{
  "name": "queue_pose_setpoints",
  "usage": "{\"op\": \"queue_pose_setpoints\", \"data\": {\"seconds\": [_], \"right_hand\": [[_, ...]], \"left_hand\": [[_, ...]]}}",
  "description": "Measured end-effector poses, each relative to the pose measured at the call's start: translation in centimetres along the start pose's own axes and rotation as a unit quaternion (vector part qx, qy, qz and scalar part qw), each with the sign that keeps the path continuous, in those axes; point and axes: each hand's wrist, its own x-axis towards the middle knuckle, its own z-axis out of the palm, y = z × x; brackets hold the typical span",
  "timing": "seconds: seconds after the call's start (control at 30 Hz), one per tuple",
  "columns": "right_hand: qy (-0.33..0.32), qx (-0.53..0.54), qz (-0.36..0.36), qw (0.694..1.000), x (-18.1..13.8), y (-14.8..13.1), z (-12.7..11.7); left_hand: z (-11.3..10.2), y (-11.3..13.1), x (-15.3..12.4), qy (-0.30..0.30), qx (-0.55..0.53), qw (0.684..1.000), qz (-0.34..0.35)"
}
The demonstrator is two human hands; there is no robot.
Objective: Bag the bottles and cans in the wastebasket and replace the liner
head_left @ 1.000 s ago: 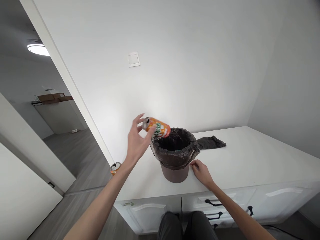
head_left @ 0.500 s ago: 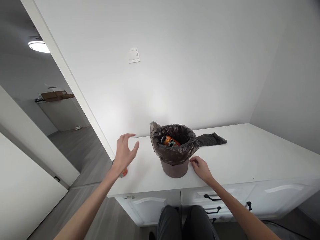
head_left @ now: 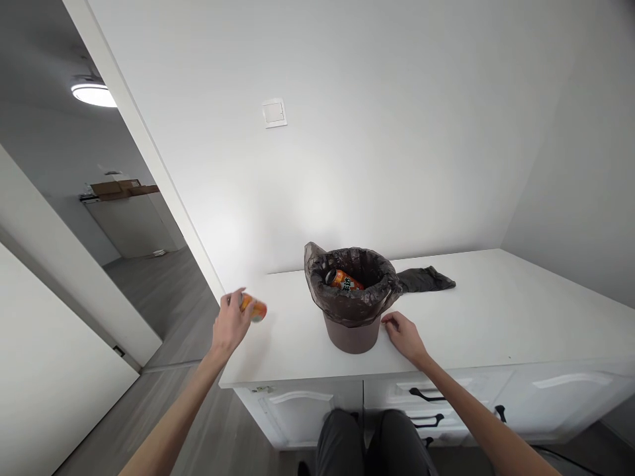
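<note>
My left hand [head_left: 231, 324] is closed around an orange soda can [head_left: 254, 309], tilted on its side at the left end of the white cabinet top. Right of it stands a brown trash bin [head_left: 353, 339] lined with a dark translucent garbage bag [head_left: 347, 309], its edge folded over the rim. Inside the bag another orange can [head_left: 344, 280] leans at a slant, its lower part hidden. Fingers curled and apparently holding nothing, my right hand [head_left: 404, 336] rests on the cabinet top close by the bin's right side.
A folded strip of dark garbage bags [head_left: 427, 279] lies behind and right of the bin. The white cabinet [head_left: 520, 324] backs onto a wall with a light switch [head_left: 274, 113]. Past the cabinet's left end is an open doorway. Black drawer handles [head_left: 426, 395] are on the front.
My left hand, open before, has closed on the orange can and tipped it up off the cabinet top. My right hand stays by the bin. The view has shifted slightly.
</note>
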Motion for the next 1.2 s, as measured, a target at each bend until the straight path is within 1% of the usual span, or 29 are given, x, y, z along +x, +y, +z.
{"op": "queue_pose_setpoints", "data": {"seconds": [0.03,0.07,0.1,0.13,0.17,0.2,0.27,0.33,0.37,0.4,0.47,0.57,0.67,0.73,0.77,0.83,0.97,1.0,1.07,1.1,1.13,1.17,1.2], "right_hand": [[0.001,0.000,-0.002,1.000,0.0,0.2,0.1],[0.002,0.002,-0.003,1.000,0.1,0.5,0.2],[0.003,0.003,-0.005,1.000,0.2,0.8,0.3],[0.004,0.005,-0.006,1.000,0.3,1.1,0.4],[0.003,0.007,-0.006,1.000,0.3,1.4,0.4],[0.002,0.008,-0.007,1.000,0.4,1.6,0.5],[0.000,0.008,-0.008,1.000,0.4,1.8,0.5],[0.001,0.008,-0.010,1.000,0.5,1.7,0.4],[0.003,0.010,-0.011,1.000,0.5,1.5,0.4],[0.004,0.012,-0.013,1.000,0.5,1.3,0.3],[0.004,0.015,-0.017,1.000,0.5,1.0,0.2],[0.003,0.017,-0.017,1.000,0.6,0.7,0.2],[0.009,0.025,-0.013,1.000,0.6,0.7,0.2],[0.010,0.037,-0.008,0.999,0.5,0.6,0.1],[0.010,0.050,-0.001,0.999,0.4,0.5,0.1],[0.008,0.084,0.020,0.996,0.2,0.1,-0.1],[-0.002,0.140,0.049,0.989,0.5,-1.6,-1.1],[-0.007,0.152,0.050,0.987,0.9,-2.3,-1.6],[-0.024,0.209,0.062,0.976,2.0,-4.1,-3.1],[-0.035,0.257,0.077,0.963,2.7,-5.2,-4.1],[-0.047,0.312,0.099,0.944,3.5,-6.3,-5.2],[-0.053,0.353,0.123,0.926,4.2,-7.5,-6.4],[-0.060,0.386,0.152,0.908,4.9,-8.7,-7.5]], "left_hand": [[-0.7,1.9,0.5,0.058,-0.062,0.996,0.008],[-1.3,4.1,1.0,0.106,-0.134,0.985,0.029],[-1.8,6.5,1.4,0.134,-0.204,0.968,0.052],[-2.1,9.1,1.8,0.146,-0.262,0.951,0.074],[-2.2,11.7,2.0,0.144,-0.302,0.937,0.096],[-2.0,14.2,2.1,0.129,-0.322,0.930,0.124],[-1.1,18.4,2.0,0.089,-0.329,0.923,0.180],[0.5,21.2,1.4,0.050,-0.302,0.928,0.213],[1.3,21.9,1.1,0.035,-0.283,0.932,0.222],[2.2,22.2,0.8,0.024,-0.263,0.937,0.228],[3.7,21.9,0.2,0.012,-0.233,0.943,0.237],[4.6,20.0,-0.8,0.030,-0.211,0.936,0.280],[4.4,18.0,-2.0,0.064,-0.179,0.906,0.377],[4.1,17.1,-2.8,0.068,-0.152,0.880,0.445],[4.0,16.9,-3.1,0.066,-0.141,0.869,0.470],[4.0,16.8,-3.6,0.059,-0.128,0.858,0.494],[4.0,18.0,-4.3,0.048,-0.123,0.859,0.495],[3.9,18.3,-4.6,0.042,-0.122,0.859,0.495],[3.6,18.7,-5.4,0.025,-0.125,0.859,0.495],[3.4,18.7,-5.8,0.016,-0.132,0.861,0.491],[3.3,18.6,-6.1,0.013,-0.145,0.865,0.479],[3.1,18.2,-6.4,0.016,-0.162,0.874,0.457],[2.9,17.7,-6.5,0.028,-0.183,0.888,0.422]]}}
